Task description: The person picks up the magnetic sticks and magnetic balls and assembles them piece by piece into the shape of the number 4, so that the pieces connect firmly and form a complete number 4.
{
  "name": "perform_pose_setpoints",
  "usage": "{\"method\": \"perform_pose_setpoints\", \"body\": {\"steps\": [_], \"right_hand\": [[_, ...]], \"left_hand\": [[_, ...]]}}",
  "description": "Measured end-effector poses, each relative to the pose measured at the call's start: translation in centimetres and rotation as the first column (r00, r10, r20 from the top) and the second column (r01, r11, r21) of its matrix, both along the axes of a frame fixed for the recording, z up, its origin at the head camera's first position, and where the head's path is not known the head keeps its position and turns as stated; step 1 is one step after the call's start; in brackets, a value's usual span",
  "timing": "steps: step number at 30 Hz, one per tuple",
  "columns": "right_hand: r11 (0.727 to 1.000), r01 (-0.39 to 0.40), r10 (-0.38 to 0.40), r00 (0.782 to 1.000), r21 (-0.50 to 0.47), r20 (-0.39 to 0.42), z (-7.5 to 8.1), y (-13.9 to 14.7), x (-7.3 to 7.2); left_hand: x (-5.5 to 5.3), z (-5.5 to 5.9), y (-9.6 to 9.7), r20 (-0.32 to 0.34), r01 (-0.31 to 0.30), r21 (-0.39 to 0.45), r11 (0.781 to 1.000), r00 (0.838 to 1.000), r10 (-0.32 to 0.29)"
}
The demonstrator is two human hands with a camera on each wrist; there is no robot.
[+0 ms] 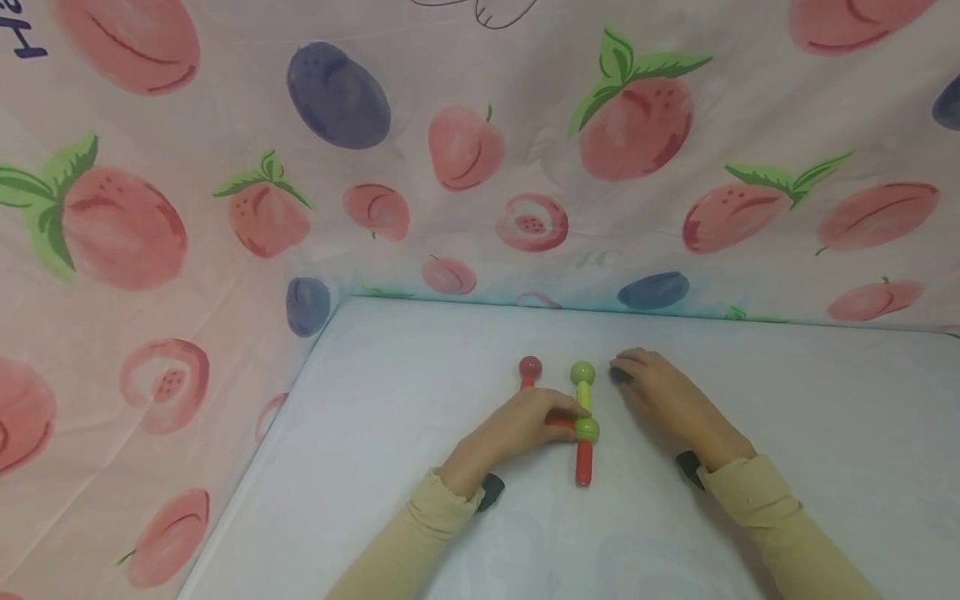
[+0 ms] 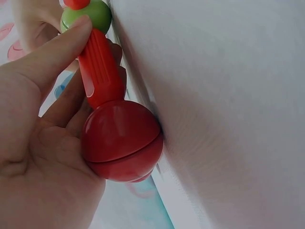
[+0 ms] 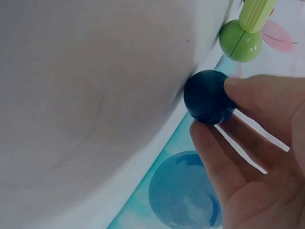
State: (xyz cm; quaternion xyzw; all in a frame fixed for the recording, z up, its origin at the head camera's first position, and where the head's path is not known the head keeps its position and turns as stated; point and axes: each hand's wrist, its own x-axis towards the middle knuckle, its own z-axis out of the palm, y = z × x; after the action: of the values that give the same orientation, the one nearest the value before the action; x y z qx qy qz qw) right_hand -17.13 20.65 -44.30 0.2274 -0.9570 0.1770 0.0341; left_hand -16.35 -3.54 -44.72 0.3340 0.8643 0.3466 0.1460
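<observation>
My left hand [image 1: 510, 429] pinches a red rod [image 2: 102, 69] between thumb and fingers, the thumb tip close to a green ball [image 1: 587, 430]. A dark red ball [image 2: 121, 138] sits at the rod's other end, by the palm. From that green ball a yellow-green rod [image 1: 583, 397] runs away to a second green ball [image 1: 582, 372], and another red rod [image 1: 584, 463] points towards me. A further red ball [image 1: 530, 367] on a red rod shows beyond the left hand. To the right, my right hand [image 1: 667, 396] holds a dark blue ball [image 3: 209, 97] by thumb and fingertips.
The joined pieces lie on a white tabletop [image 1: 360, 500]. A fruit-print cloth [image 1: 420, 67] rises behind the table and along its left side. Each wrist carries a small black device [image 1: 491, 492] under the sleeve cuff.
</observation>
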Motion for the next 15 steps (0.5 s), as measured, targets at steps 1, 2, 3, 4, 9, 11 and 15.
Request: {"method": "perform_pose_setpoints", "body": {"steps": [1, 2, 3, 4, 9, 11, 15], "right_hand": [[1.0, -0.001, 0.001, 1.0, -0.01, 0.002, 0.03, 0.0, 0.05], [1.0, -0.002, 0.002, 1.0, -0.017, 0.003, 0.04, 0.02, 0.09], [1.0, 0.001, -0.001, 1.0, -0.024, 0.008, 0.06, 0.04, 0.12], [1.0, 0.002, -0.002, 1.0, -0.03, 0.011, 0.07, 0.05, 0.14], [0.999, 0.006, -0.006, 1.0, -0.037, 0.015, 0.12, 0.06, 0.15], [0.999, 0.006, -0.006, 1.0, -0.039, 0.011, 0.1, 0.08, 0.11], [0.999, 0.008, -0.008, 1.0, -0.04, 0.016, 0.04, 0.1, 0.04]], "left_hand": [[0.01, 0.01, 0.0, -0.001, 0.0, 0.001, 1.0, 1.0, 0.0], [0.02, 0.06, -0.01, 0.001, 0.0, 0.002, 1.0, 1.0, 0.0], [0.02, 0.07, -0.01, 0.0, 0.001, 0.001, 1.0, 1.0, -0.001], [0.03, 0.09, -0.02, 0.002, 0.002, 0.001, 1.0, 1.0, -0.002], [0.0, 0.13, -0.03, 0.006, 0.003, -0.006, 1.0, 1.0, -0.003], [-0.01, 0.14, -0.02, 0.006, 0.003, -0.009, 1.0, 1.0, -0.003], [-0.02, 0.17, -0.01, 0.004, 0.001, -0.016, 1.0, 1.0, -0.001]]}}
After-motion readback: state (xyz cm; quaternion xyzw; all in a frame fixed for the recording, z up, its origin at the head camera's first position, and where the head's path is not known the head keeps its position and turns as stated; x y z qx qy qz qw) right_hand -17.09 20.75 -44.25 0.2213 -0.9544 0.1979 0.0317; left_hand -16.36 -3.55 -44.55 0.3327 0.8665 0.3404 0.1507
